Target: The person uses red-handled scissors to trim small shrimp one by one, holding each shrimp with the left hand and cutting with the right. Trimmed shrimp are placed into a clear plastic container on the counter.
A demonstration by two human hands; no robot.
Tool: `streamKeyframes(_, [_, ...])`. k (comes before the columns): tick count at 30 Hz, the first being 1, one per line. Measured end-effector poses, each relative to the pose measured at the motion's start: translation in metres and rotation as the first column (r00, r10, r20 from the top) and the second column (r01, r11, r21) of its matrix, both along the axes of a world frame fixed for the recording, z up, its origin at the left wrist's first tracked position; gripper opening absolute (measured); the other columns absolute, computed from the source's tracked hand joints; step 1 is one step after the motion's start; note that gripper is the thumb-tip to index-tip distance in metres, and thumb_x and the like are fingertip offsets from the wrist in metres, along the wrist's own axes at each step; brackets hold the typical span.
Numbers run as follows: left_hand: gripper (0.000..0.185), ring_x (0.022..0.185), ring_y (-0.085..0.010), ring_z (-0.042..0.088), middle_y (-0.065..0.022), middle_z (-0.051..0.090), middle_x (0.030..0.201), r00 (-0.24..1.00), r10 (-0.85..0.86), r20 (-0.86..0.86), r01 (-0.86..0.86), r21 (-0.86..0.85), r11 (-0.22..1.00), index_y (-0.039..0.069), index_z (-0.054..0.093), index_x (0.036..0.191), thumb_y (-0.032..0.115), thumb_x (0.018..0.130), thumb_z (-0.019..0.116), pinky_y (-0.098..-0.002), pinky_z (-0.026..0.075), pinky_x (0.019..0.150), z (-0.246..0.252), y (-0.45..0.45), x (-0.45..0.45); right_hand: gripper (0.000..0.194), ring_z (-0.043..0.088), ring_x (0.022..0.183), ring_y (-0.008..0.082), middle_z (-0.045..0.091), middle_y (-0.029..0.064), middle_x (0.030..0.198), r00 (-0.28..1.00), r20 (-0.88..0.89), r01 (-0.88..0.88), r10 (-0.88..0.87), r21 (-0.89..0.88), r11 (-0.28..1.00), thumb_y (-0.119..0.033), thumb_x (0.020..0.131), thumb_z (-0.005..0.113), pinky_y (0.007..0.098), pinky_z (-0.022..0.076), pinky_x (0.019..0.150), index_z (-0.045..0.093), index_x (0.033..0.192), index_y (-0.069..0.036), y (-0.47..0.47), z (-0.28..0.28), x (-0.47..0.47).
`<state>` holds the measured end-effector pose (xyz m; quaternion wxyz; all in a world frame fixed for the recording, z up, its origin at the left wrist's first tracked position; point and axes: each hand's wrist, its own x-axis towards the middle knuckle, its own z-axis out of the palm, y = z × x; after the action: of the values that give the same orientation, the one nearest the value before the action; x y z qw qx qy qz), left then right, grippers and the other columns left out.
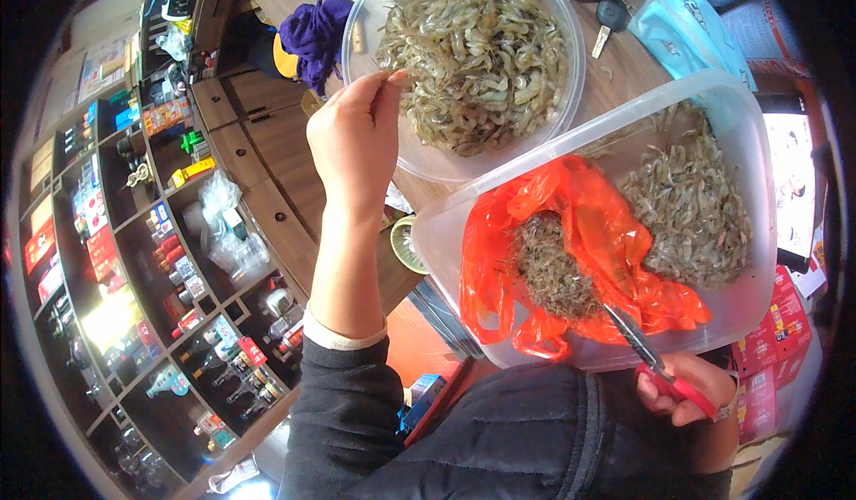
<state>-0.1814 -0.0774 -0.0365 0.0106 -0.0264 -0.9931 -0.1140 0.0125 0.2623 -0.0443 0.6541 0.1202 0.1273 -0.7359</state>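
Observation:
My left hand is at the left rim of a round clear plastic tub, thumb and fingers pinched together over a heap of shrimp. Whether a shrimp is between the fingertips I cannot tell. My right hand holds scissors by their red handles, blades pointing up and left over a red plastic bag. That bag lies open in a translucent plastic bin and holds a mass of shrimp trimmings. More shrimp lie in the bin's right side.
Beyond the bin are a light-blue pouch and a key. A lit screen stands at the right, above red boxes. A purple cloth is left of the tub; a green bowl sits below it. Stocked shelves line the left.

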Motion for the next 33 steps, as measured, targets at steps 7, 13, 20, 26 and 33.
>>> streamKeyframes(7, [0.036, 0.074, -0.0232, 0.063, -0.0120, 0.063, 0.090, 0.974, -0.167, -0.152, 0.169, 0.001, 0.986, 0.005, 0.048, 0.118, -0.001, 0.083, 0.049, -0.0313, 0.049, 0.066, -0.004, -0.006, 0.002, 0.046, 0.035, 0.065, 0.0066, 0.037, -0.0033, 0.076, 0.996, -0.082, -0.022, 0.018, -0.051, 0.998, -0.030, 0.070, 0.074, 0.0194, 0.0315, 0.058, 0.037, 0.087, -0.008, 0.001, -0.005, -0.002])
streamKeyframes(13, [0.030, 0.083, -0.0155, 0.062, -0.0126, 0.063, 0.100, 0.997, 0.035, -0.074, 0.002, 0.453, 0.891, 0.003, 0.037, 0.120, 0.005, 0.091, 0.042, -0.0267, 0.048, 0.066, 0.001, 0.002, 0.019, 0.046, 0.036, 0.066, 0.0097, 0.039, 0.0002, 0.077, 0.986, -0.164, 0.017, -0.017, -0.002, 1.000, -0.035, 0.072, 0.072, 0.0231, 0.0327, 0.057, 0.038, 0.084, -0.007, -0.001, -0.001, 0.002])
streamKeyframes(20, [0.022, 0.098, -0.0308, 0.056, -0.0195, 0.055, 0.112, 0.479, -0.860, 0.175, 0.775, 0.377, 0.508, 0.000, 0.059, 0.090, 0.004, 0.069, 0.056, -0.0359, 0.046, 0.080, 0.023, 0.032, 0.080, 0.051, 0.038, 0.063, 0.0119, 0.042, 0.0033, 0.077, 0.933, -0.354, 0.030, -0.057, -0.081, 0.996, -0.043, 0.076, 0.066, 0.0256, 0.0330, 0.055, 0.043, 0.093, -0.001, 0.002, -0.008, 0.009])
streamKeyframes(26, [0.040, 0.108, -0.0339, 0.049, -0.0197, 0.049, 0.116, 0.627, -0.760, 0.170, 0.598, 0.521, 0.609, 0.001, 0.055, 0.103, 0.004, 0.063, 0.060, -0.0419, 0.044, 0.086, -0.009, 0.090, 0.083, 0.064, 0.036, 0.055, 0.0097, 0.039, -0.0010, 0.060, 0.814, -0.579, 0.037, -0.043, -0.023, 0.999, -0.046, 0.074, 0.067, 0.0251, 0.0317, 0.049, 0.043, 0.110, 0.002, 0.001, -0.009, 0.013])
streamKeyframes(33, [0.060, 0.100, -0.0382, 0.045, -0.0195, 0.043, 0.116, 0.734, -0.601, 0.317, 0.544, 0.256, 0.799, 0.011, 0.046, 0.118, 0.007, 0.062, 0.067, -0.0407, 0.047, 0.080, -0.064, 0.186, 0.100, 0.067, 0.034, 0.053, 0.0080, 0.038, -0.0013, 0.057, 0.874, -0.484, 0.026, -0.043, -0.041, 0.999, -0.049, 0.073, 0.067, 0.0246, 0.0320, 0.048, 0.043, 0.109, 0.001, 0.008, -0.008, 0.017])
